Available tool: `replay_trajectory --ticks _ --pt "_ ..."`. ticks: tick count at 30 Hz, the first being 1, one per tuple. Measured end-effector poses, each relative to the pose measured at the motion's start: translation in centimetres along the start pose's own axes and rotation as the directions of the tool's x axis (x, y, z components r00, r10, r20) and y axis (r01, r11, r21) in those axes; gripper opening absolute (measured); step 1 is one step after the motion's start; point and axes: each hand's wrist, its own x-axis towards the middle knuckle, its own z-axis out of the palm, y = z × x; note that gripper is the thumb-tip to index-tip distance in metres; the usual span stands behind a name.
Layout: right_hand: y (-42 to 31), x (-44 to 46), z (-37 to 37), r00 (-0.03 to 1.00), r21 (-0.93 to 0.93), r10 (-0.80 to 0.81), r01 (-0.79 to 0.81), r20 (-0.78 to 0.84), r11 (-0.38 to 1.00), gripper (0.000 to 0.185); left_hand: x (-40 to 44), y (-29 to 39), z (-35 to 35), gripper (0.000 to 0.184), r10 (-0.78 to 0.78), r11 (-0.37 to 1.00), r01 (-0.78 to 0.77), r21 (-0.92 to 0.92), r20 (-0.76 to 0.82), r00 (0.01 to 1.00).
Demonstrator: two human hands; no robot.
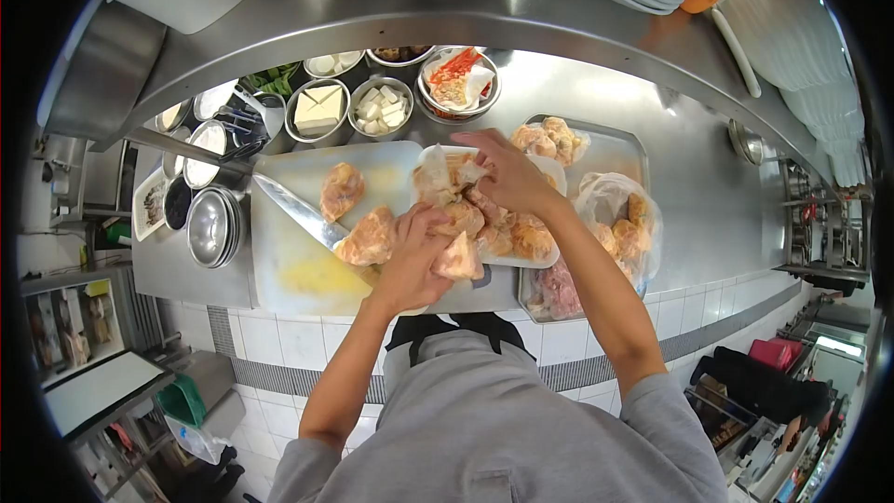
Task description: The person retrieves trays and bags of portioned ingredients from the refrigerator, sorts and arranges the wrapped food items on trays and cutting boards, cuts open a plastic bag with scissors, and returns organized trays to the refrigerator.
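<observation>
Wrapped pieces of pale orange food fill a white tray (559, 177) in front of me. Over the tray's left edge, my left hand (413, 259) has its fingers curled round a wrapped bundle (458, 258). Fingers of my right hand (510, 172) are bent against a crumpled clear wrapper (440, 175) at the top of the tray; their tips are partly hidden. On the white cutting board (289, 270), one food piece (342, 192) lies alone and another (367, 237) lies beside my left hand. A large knife (300, 210) rests on the board, its handle end hidden.
Metal bowls with tofu (318, 110), white cubes (381, 109) and red strips (457, 72) stand behind the board. Stacked bowls (214, 226) are at left. A metal tray (622, 142) and a bag of pieces (629, 228) lie right, under a shelf (372, 33).
</observation>
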Motion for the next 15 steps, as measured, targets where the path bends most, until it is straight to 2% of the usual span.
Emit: replay_trajectory --ticks 1,3,4,5,6,7,9,10,11,13,15 --pt "0.8 -0.6 -0.3 1.0 -0.003 0.002 -0.002 -0.001 1.0 0.041 0.3 0.7 -0.6 0.048 0.002 1.0 -0.002 -0.003 0.0 1.0" --pt "2.9 -1.7 -0.8 0.958 -0.372 -0.272 0.222 -0.087 0.901 0.034 0.9 2.1 -1.4 0.05 0.065 0.997 -0.068 0.039 0.069 0.995" --pt "3.0 -2.1 -1.2 0.959 -0.37 -0.27 0.222 -0.085 0.902 0.034 1.5 2.2 -1.0 0.05 0.063 0.997 -0.066 0.038 0.069 0.996" --pt "2.9 -2.4 -1.7 0.997 -0.248 -0.064 0.05 -0.051 0.968 0.032 2.8 2.1 -0.5 0.048 0.101 0.994 -0.103 0.039 0.04 0.994" --pt "2.8 -2.5 -2.0 0.99 -0.131 0.139 -0.136 0.008 0.982 0.03 4.0 2.1 0.0 0.047 0.141 0.989 -0.141 0.042 0.009 0.99" --pt "3.0 -2.5 -2.1 0.99 -0.132 0.138 -0.136 0.009 0.982 0.03 4.7 1.7 0.7 0.047 0.14 0.989 -0.141 0.042 0.008 0.99" --pt "3.4 -2.1 -2.6 0.987 -0.162 0.068 -0.091 -0.144 0.983 0.031 5.8 0.7 2.7 0.037 -0.132 0.985 0.122 0.124 0.073 0.989" --pt "3.4 -1.8 -2.7 0.987 -0.164 0.068 -0.093 -0.147 0.982 0.031 6.0 0.8 3.5 0.045 -0.149 0.976 0.149 0.161 -0.009 0.989" --pt "3.4 -1.5 -2.5 0.979 -0.181 0.097 -0.129 -0.178 0.975 0.033 6.2 1.0 4.4 0.045 -0.147 0.976 0.146 0.159 -0.008 0.989" --pt "3.7 -1.6 -1.9 0.969 -0.194 0.133 -0.174 -0.207 0.965 0.034 6.1 1.6 5.8 0.06 -0.185 0.959 0.222 0.178 -0.202 0.962" --pt "4.4 -1.8 -1.1 0.983 -0.444 0.163 -0.184 -0.085 0.877 0.038 5.8 1.7 6.6 0.066 -0.19 0.943 0.243 0.228 -0.23 0.954"
